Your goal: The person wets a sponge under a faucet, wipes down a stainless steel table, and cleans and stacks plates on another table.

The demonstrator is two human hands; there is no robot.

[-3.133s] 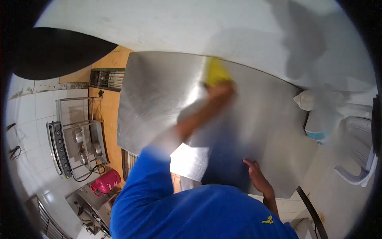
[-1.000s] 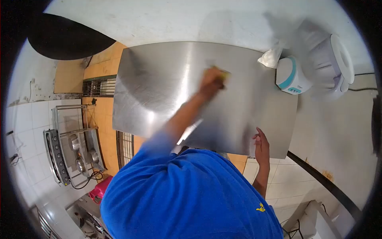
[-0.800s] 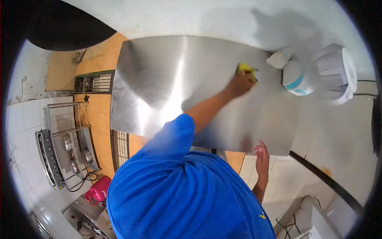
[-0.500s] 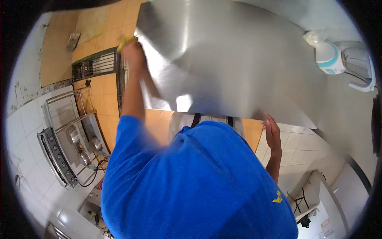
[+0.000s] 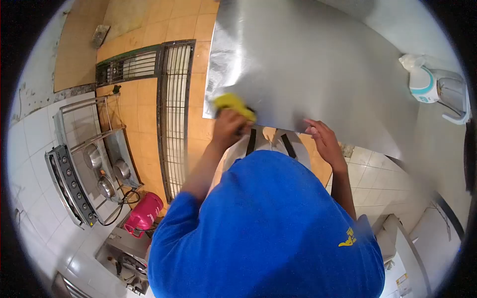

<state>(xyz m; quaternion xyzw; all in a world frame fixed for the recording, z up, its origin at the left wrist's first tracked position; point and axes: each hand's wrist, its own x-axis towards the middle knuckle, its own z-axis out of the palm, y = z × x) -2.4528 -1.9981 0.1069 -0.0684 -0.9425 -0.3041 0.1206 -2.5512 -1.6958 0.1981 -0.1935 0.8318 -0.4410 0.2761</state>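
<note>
- The fingers of the left hand [image 5: 230,127] are closing around a soft yellow cloth with dark patches [image 5: 229,102], which is slightly blurring.
- The cloth is sticking out past the knuckles and overlapping the near left corner of a brushed, silvery metal worktop [image 5: 318,64]; whether it is pressing on the metal, I cannot tell.
- The fingers of the right hand [image 5: 323,137] are standing loosely apart, holding nothing and reaching the worktop's near edge; contact is unclear.
- A bright blue shirt [image 5: 268,223] with a small yellow emblem is filling the space between the two arms.
- At the worktop's far right, a white-and-turquoise appliance [image 5: 422,85] is standing beside a crumpled white bag [image 5: 412,61].
- To the left, a black-framed barred grate [image 5: 176,114] is running through an orange tiled floor [image 5: 126,119].
- Farther left, round metal pots [image 5: 106,186] are sitting beside a grey panel with dark knobs [image 5: 71,184], and a pink gas cylinder [image 5: 145,212] is lying nearer the shirt in view.
</note>
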